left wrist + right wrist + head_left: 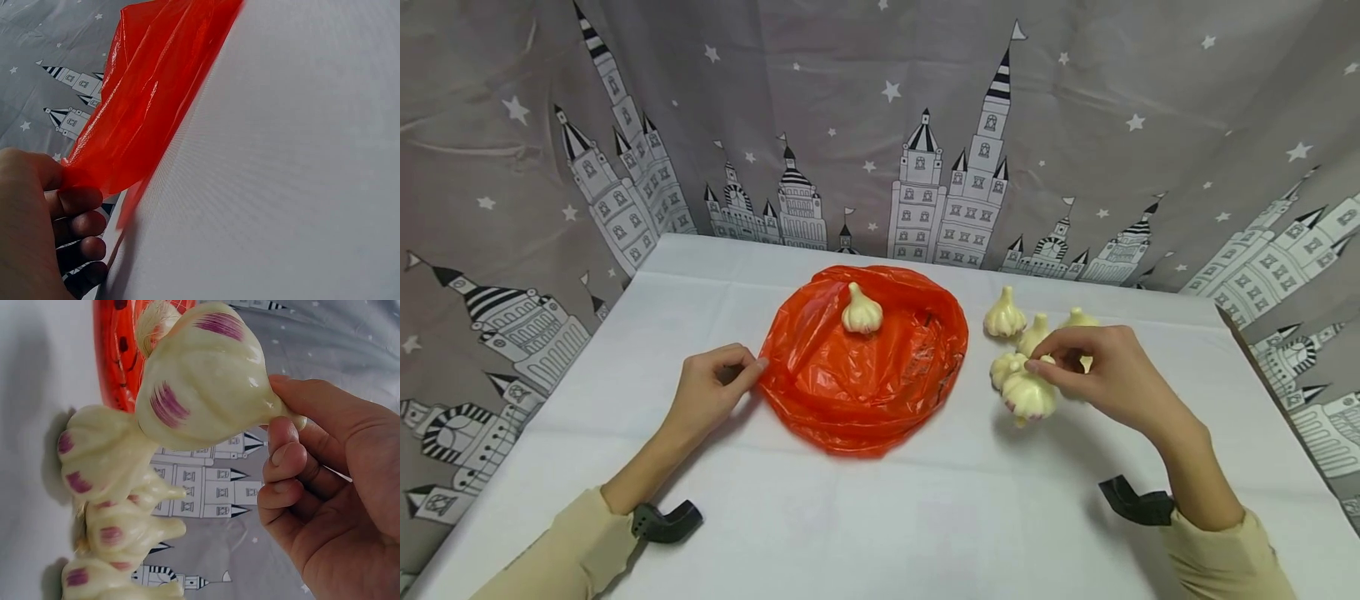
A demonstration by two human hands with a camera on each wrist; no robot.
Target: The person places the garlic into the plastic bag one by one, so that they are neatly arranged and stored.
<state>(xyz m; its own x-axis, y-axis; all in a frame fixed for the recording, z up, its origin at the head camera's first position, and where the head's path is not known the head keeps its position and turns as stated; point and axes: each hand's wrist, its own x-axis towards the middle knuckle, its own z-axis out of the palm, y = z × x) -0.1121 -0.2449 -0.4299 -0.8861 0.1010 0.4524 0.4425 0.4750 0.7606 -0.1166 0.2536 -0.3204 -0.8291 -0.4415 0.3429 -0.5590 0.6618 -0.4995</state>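
A red plastic bag [857,375] lies spread on the white table with its rim rolled open. One garlic bulb [862,312] sits inside it, toward the back. My left hand [711,387] pinches the bag's left rim between thumb and index finger, as the left wrist view also shows at the red film [150,94]. My right hand [1101,371] pinches another garlic bulb [206,381] by its stem, root end tilted down and lifted off the table. Behind and beside it stand several more garlic bulbs [1004,313], partly hidden by the right hand.
The table [925,525] is covered with a white cloth. A grey curtain [820,92] printed with castles and stars hangs along its back and sides. Black straps [666,523] sit on both wrists.
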